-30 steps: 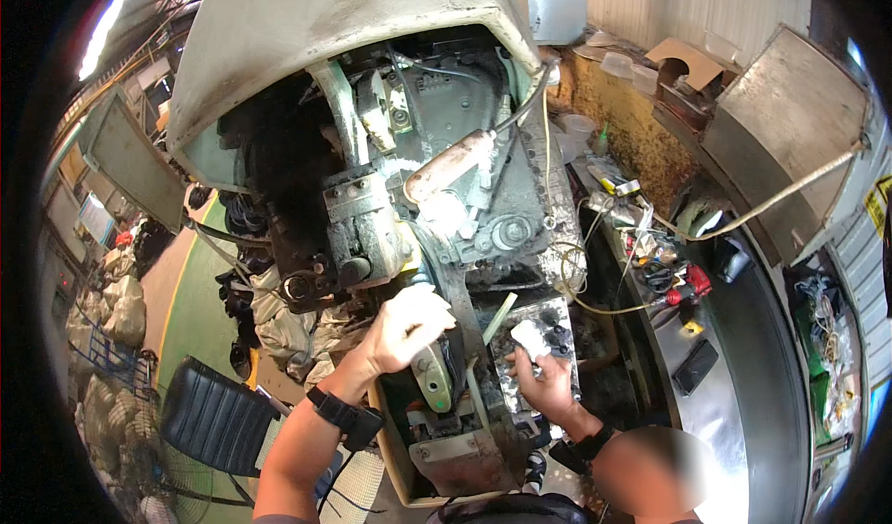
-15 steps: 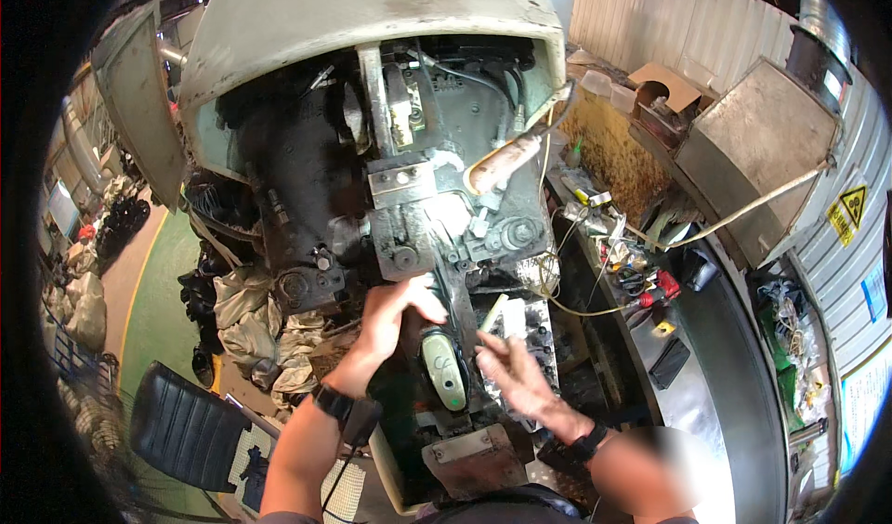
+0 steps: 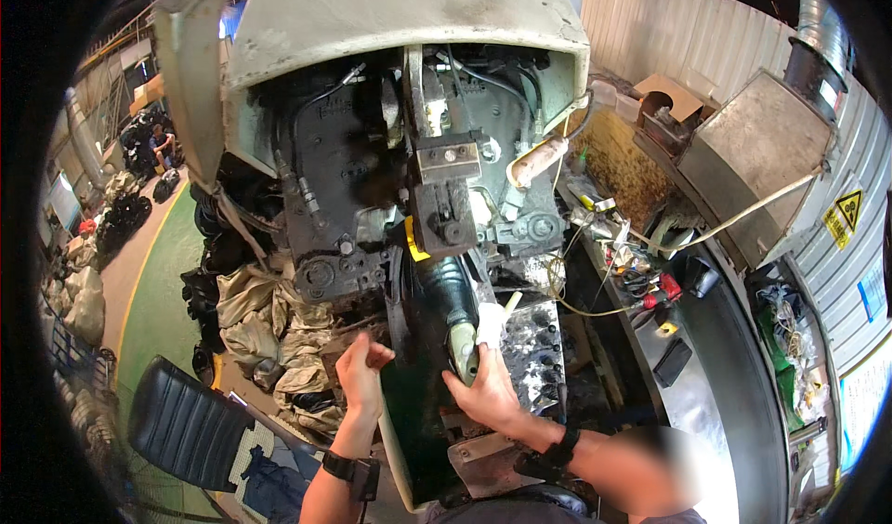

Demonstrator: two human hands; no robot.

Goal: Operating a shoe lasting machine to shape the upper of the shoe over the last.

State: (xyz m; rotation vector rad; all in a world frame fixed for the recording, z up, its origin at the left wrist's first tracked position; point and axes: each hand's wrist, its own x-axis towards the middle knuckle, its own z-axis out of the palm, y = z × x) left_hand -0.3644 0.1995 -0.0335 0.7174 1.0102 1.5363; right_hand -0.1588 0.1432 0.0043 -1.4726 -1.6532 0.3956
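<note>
The right hand (image 3: 483, 389) is wrapped around the pale green rounded handle (image 3: 465, 352) at the lower end of a dark, greasy cylindrical lever (image 3: 444, 292), which hangs below the black square metal block (image 3: 446, 213) at the centre of the large grimy machine (image 3: 390, 152). The left hand (image 3: 358, 371) hovers just left of the lever, fingers loosely curled and holding nothing, near crumpled beige rags (image 3: 269, 334). Right of the hands lies a grey metal plate with holes (image 3: 534, 338). A black padded seat (image 3: 186, 426) sits at the lower left.
</note>
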